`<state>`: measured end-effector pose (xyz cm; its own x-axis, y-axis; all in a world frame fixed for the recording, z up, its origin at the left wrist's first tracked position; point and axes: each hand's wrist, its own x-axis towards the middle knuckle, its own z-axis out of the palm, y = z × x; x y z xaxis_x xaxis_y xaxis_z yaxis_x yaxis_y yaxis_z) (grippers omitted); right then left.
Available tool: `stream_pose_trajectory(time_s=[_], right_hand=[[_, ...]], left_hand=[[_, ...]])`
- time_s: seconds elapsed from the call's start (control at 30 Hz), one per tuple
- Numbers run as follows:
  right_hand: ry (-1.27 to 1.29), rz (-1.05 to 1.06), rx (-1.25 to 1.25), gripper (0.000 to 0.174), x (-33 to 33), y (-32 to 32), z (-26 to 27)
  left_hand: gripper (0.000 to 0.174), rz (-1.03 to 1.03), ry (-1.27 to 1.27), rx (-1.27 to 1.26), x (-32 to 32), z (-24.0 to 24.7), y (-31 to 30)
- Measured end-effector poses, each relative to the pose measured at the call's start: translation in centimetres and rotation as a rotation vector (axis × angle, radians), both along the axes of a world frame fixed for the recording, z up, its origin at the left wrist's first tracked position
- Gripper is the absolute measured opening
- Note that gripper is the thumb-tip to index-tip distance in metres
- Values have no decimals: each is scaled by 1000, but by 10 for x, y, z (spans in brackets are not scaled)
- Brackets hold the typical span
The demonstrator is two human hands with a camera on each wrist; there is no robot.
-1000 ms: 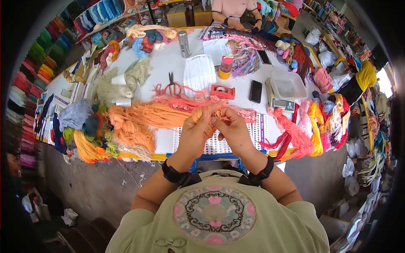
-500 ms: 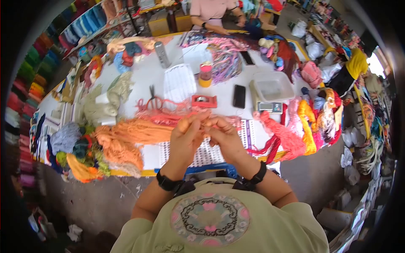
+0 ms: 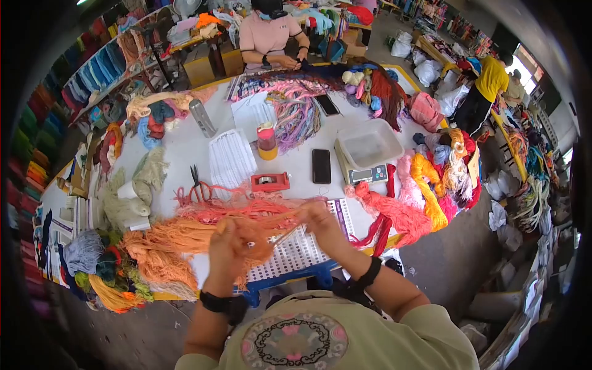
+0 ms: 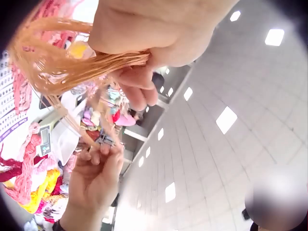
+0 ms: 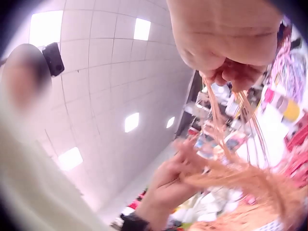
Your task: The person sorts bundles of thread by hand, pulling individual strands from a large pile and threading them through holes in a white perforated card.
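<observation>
My left hand (image 3: 226, 254) grips a bundle of orange thread (image 4: 72, 72) whose loops spread out in front of it. To the right, my right hand (image 3: 325, 231) pinches a few thin strands (image 5: 219, 115) drawn out of that bundle; they run across the gap between both hands. Below the hands lies a white card with rows of dots (image 3: 287, 258). A larger heap of orange yarn (image 3: 163, 262) lies on the table to the left, and coral-pink skeins (image 3: 228, 206) stretch just beyond the hands.
Scissors (image 3: 196, 185), a red tape dispenser (image 3: 270, 182) and a phone (image 3: 320, 166) lie farther back. On the right stand a scale (image 3: 367, 175) with a plastic tub (image 3: 370, 143) and skeins in several colours. Another person (image 3: 271, 40) works across the table.
My hands were close together at the orange thread and have moved apart, the right one outward with strands stretched between them. The head view has shifted, so the table sits lower and farther left.
</observation>
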<state>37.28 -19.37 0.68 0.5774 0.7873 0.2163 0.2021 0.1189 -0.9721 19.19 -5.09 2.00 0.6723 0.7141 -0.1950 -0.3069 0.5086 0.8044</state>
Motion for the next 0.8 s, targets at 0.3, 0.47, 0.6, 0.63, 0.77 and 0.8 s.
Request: stream_pose_trajectory(time_s=[0.3, 0.47, 0.6, 0.63, 0.77, 0.8], right_hand=[[890, -274, 162, 8, 197, -144, -89], [260, -900, -173, 12, 328, -274, -126], [-950, -1011, -705, 13, 392, -294, -191], [-1021, -859, -754, 20, 344, -244, -181], [-345, -273, -735, 39, 203, -99, -237], [-380, 5, -743, 30, 166, -65, -214]], left_hand=[[9, 438, 171, -472, -185, -147, 163], [31, 796, 407, -299, -289, -147, 209], [20, 612, 749, 483, -262, -185, 195], [14, 542, 595, 131, -213, -171, 174], [20, 23, 500, -319, -25, -174, 56], [24, -133, 500, -410, -4, -205, 37]])
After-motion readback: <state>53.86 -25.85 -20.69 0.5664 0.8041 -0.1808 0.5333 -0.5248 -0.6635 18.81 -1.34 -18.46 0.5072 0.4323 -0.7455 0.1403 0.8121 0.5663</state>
